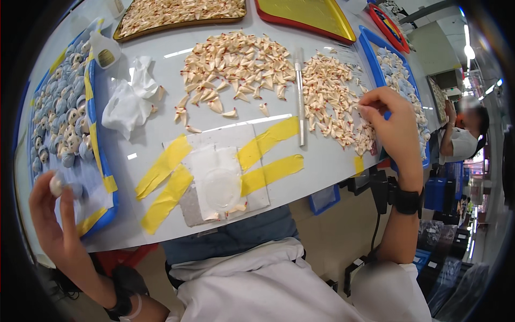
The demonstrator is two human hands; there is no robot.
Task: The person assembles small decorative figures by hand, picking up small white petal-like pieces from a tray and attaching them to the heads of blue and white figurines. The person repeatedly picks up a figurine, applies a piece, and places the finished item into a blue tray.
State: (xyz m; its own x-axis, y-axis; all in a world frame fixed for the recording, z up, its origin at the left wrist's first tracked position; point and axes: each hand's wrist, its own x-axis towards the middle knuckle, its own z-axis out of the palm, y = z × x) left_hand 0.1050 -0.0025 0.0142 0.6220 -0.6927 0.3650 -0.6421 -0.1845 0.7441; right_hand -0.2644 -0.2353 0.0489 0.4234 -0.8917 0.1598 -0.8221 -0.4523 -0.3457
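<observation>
At the left, my left hand (52, 222) pinches a small round white-and-blue figure piece (57, 185) between thumb and finger, over the front end of a blue tray (110, 214). Similar blue-and-cream figure pieces (59, 115) fill most of that tray. My right hand (396, 121) is at the right edge of a heap of small cream cone-shaped pieces (327, 88) with reddish tips. Its thumb and index finger are closed on one small cream piece (356, 106), mostly covered by the fingertips.
Another heap of cream cones (236, 67) lies left of a metal rod (299, 102). In front of me a board with a round clear disc (220, 188) is held by yellow tape (268, 142). Crumpled tissue (129, 102), yellow trays (306, 16) and a right-hand blue tray (373, 53) surround these.
</observation>
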